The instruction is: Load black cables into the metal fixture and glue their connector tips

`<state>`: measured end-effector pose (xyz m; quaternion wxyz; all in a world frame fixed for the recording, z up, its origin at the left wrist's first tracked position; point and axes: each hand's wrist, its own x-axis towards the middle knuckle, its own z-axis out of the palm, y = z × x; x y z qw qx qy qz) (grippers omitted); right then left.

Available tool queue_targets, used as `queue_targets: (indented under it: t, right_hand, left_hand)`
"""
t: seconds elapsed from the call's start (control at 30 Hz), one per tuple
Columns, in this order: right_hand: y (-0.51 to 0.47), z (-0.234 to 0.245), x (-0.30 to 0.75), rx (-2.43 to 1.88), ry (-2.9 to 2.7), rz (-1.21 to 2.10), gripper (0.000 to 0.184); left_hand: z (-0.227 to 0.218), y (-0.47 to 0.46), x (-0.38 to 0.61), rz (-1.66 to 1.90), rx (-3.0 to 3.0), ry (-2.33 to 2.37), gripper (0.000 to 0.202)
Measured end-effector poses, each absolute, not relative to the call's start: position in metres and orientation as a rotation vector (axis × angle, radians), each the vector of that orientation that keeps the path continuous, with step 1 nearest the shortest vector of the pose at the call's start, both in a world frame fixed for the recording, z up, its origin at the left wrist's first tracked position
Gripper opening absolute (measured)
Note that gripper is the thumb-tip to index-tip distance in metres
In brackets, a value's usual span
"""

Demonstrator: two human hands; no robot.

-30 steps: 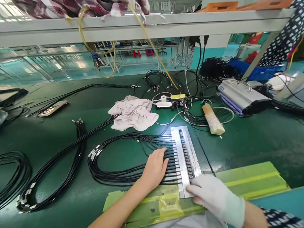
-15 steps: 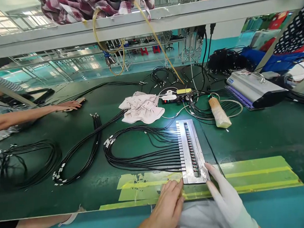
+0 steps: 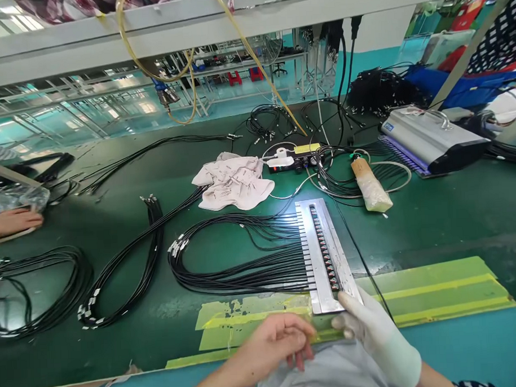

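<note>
A slotted metal fixture (image 3: 336, 247) lies near the table's front edge, with a row of small connector ends showing in its slot. Black cables (image 3: 193, 277) run out of its left side and loop back, with white labels at the bend. My right hand (image 3: 375, 330), in a white glove, grips the fixture's near right corner, thumb on top and fingers curled below the near edge. Just left of that corner hovers my bare left hand (image 3: 284, 339), apart from the fixture. Its fingers are loosely bent and apart, and I see nothing in them.
Further cable bundles (image 3: 148, 265) lie to the left, near a co-worker's hand (image 3: 16, 221). Behind the fixture are a crumpled cloth (image 3: 234, 180), a power strip (image 3: 297, 158) and a wrapped handle-like object (image 3: 372, 186). A silver machine (image 3: 436, 139) stands at right.
My left hand has lifted off the fixture's near edge. My right thumb has moved onto its corner. The co-worker's hand has moved left, and the view has shifted slightly.
</note>
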<state>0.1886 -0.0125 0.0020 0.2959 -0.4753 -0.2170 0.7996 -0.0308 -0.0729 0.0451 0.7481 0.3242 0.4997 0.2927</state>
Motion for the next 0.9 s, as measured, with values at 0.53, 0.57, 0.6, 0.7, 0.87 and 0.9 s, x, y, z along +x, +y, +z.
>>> queue_targets:
  t: [0.53, 0.57, 0.6, 0.7, 0.87, 0.9]
  right_hand:
    - [0.020, 0.022, 0.237, -1.824, -1.919, 1.860, 0.083]
    - [0.031, 0.023, 0.242, -1.840, -2.045, 1.723, 0.075]
    - [0.044, 0.026, 0.244, -1.841, -2.114, 1.599, 0.066]
    - [0.097, 0.041, 0.218, -1.692, -2.136, 1.260, 0.050]
    - [0.209, 0.052, 0.088, -1.016, -2.475, 0.915, 0.031]
    - [0.230, 0.049, 0.057, -0.918, -2.511, 0.803, 0.031]
  left_hand:
    - [-0.001, 0.194, -0.103, 1.071, 1.411, 1.715, 0.010]
    - [0.003, 0.188, -0.111, 1.133, 1.348, 1.656, 0.008]
    - [0.009, 0.181, -0.120, 1.200, 1.286, 1.598, 0.008]
    - [0.030, 0.156, -0.152, 1.408, 1.127, 1.440, 0.018]
    - [0.045, 0.122, -0.193, 1.560, 0.949, 1.292, 0.032]
    - [0.044, 0.118, -0.198, 1.570, 0.910, 1.262, 0.035]
